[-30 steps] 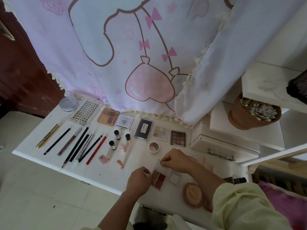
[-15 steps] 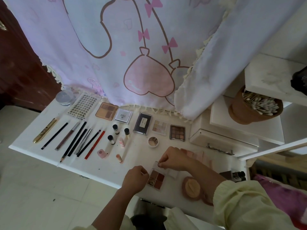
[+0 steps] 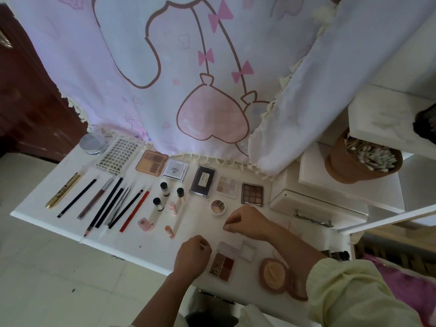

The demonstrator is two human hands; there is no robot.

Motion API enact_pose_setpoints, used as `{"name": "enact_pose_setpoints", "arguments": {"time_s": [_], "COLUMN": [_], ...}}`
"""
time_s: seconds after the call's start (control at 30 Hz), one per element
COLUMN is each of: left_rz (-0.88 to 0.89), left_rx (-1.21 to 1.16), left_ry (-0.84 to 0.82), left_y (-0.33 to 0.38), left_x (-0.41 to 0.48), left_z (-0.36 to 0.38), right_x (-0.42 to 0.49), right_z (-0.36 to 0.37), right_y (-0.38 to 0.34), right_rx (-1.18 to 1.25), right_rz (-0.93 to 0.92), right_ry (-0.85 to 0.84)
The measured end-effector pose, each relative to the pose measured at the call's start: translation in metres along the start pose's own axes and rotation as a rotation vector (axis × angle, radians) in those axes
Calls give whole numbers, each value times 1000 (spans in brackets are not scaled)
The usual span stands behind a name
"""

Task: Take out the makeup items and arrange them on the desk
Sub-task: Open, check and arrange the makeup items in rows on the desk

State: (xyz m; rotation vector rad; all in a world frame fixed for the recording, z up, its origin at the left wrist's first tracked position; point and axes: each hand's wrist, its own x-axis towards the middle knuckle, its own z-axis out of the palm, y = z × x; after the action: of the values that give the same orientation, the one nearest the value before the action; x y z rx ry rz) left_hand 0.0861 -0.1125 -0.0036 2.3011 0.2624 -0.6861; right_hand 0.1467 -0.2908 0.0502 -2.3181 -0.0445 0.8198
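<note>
Left hand point(image 3: 192, 256) and right hand point(image 3: 247, 223) curl near palette point(image 3: 221, 265).

I see a brown four-pan palette point(image 3: 221, 265) lying flat at the desk's near edge, its clear lid point(image 3: 230, 247) open on the far side. Just right of it sits a round compact point(image 3: 274, 274) showing a tan puff. Pencils point(image 3: 113, 204) lie side by side at the left, and more palettes point(image 3: 252, 194) line the far edge.

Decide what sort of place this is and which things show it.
Probably a bedroom dressing table: eyeshadow palettes and pencils laid on a white desk, a cartoon-print curtain behind, a pot of cotton swabs beside.
</note>
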Motion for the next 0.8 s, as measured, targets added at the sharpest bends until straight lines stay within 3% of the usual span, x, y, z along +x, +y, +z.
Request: {"name": "enact_pose_setpoints", "arguments": {"time_s": [0.1, 0.17, 0.37, 0.67, 0.8], "left_rz": [-8, -13, -53, -86, -160], "left_rx": [-110, -183, -244, -368, -488], "left_ry": [119, 164, 195, 113, 103], "left_y": [10, 19, 30, 28, 30], "left_x": [5, 10, 24, 41, 40], "left_z": [1, 2, 1, -11, -14], "right_x": [12, 20, 44, 63, 59], "right_z": [-4, -1, 15, 32, 28], "right_y": [-4, -7, -11, -2, 2], "right_rx": [-51, -126, -343, -358, -256], "right_rz": [15, 26, -1, -65, -78], "right_ry": [176, 205, 167, 154, 89]}}
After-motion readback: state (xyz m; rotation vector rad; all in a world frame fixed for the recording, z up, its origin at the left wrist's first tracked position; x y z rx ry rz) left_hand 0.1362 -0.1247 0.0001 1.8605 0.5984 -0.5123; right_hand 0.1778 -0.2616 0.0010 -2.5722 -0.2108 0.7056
